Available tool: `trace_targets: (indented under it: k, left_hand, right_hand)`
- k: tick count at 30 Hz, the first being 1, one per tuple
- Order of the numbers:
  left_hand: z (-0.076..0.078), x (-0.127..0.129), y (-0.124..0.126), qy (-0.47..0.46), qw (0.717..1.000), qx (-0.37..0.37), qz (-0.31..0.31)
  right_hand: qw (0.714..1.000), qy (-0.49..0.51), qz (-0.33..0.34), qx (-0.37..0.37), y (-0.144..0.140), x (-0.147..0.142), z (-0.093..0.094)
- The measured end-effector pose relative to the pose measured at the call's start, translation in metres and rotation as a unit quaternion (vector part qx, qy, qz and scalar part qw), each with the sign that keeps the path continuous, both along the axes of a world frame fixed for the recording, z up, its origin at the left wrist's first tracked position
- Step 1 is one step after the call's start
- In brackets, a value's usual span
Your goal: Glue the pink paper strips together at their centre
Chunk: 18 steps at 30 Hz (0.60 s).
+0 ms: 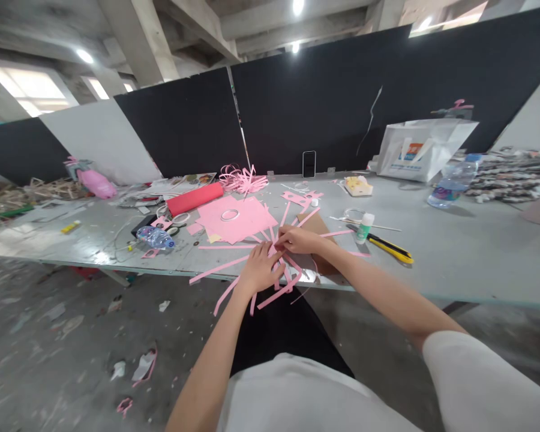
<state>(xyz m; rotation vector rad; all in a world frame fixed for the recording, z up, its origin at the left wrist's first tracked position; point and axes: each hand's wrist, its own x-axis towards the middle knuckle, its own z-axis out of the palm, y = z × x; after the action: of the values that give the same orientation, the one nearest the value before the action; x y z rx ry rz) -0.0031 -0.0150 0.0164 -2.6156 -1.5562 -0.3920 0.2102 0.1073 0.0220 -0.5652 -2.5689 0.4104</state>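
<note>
We have the pink paper strips (219, 270) at the near edge of the table (459, 258), fanned like spokes, several ends overhanging our side; no single long axis, each runs outward from the crossing. Left hand (261, 268) is on the near-left side of that crossing, palm down, fingers extended. Right hand (297, 239) is just beyond and to its right, fingers bunched at the crossing; we can't tell if it pinches a strip. Both about equally close. Fingers hide the crossing, so we can't read the over/under order. Right forearm (373, 285) partly covers the brown board (318, 227). Pink sheets (247, 231) lie farther back, to the left
</note>
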Motion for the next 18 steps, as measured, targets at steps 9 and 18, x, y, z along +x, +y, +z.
trace_targets:
  k: [9,18]
  left_hand:
    - [-0.0018,0.0001,0.0003,-0.005,1.000,-0.001,0.009]
    - [0.0005,0.0004,-0.0007,-0.031,0.999,-0.005,0.012]
  right_hand:
    - [1.000,-0.019,-0.011,-0.005,0.0077,0.0024,0.0004]
    - [1.000,-0.023,-0.003,0.002,0.0029,0.0010,0.0053]
